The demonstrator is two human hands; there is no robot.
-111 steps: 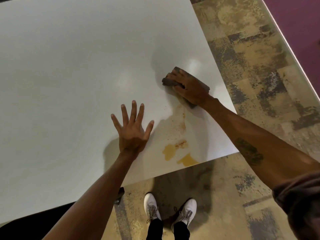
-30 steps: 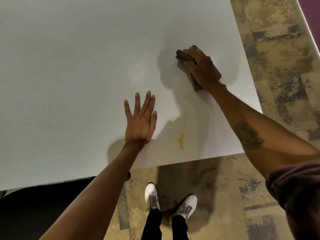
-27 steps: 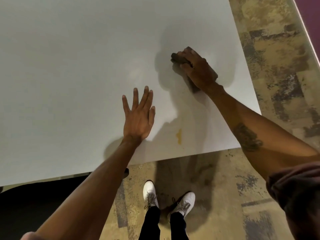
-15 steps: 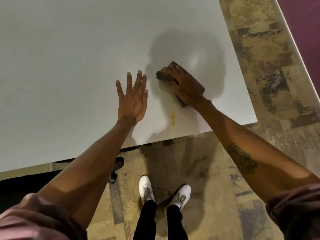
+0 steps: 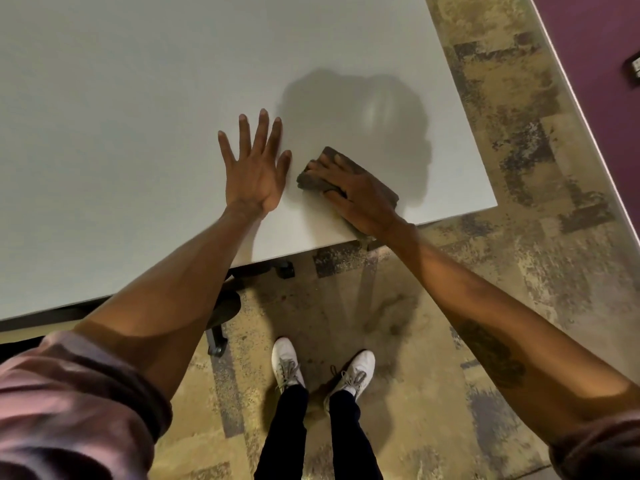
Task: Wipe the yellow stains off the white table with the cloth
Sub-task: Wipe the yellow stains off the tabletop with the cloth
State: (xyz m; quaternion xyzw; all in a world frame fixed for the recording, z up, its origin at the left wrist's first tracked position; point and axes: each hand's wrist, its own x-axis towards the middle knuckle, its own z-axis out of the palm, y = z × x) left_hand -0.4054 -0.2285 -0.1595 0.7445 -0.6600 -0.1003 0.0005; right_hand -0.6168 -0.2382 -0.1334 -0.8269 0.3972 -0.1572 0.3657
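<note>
My right hand (image 5: 356,194) presses a dark brown folded cloth (image 5: 313,180) flat on the white table (image 5: 138,98), close to its near edge and near the right corner. The cloth's near end reaches the table's edge under my wrist. My left hand (image 5: 254,168) lies flat on the table just left of the cloth, fingers spread, holding nothing. No yellow stain shows on the table; the spot where it lay is covered by my right hand and the cloth.
The table's near edge (image 5: 304,245) runs diagonally, and its right corner (image 5: 493,204) is close to the cloth. A chair base with a caster (image 5: 216,341) sits under the table. My white shoes (image 5: 287,362) stand on patterned carpet. A purple wall (image 5: 595,46) lies at the right.
My right hand has slid the cloth toward the near edge, over the small yellow streak, which no longer shows. The larger stains seen earlier are gone. My left hand stays flat.
</note>
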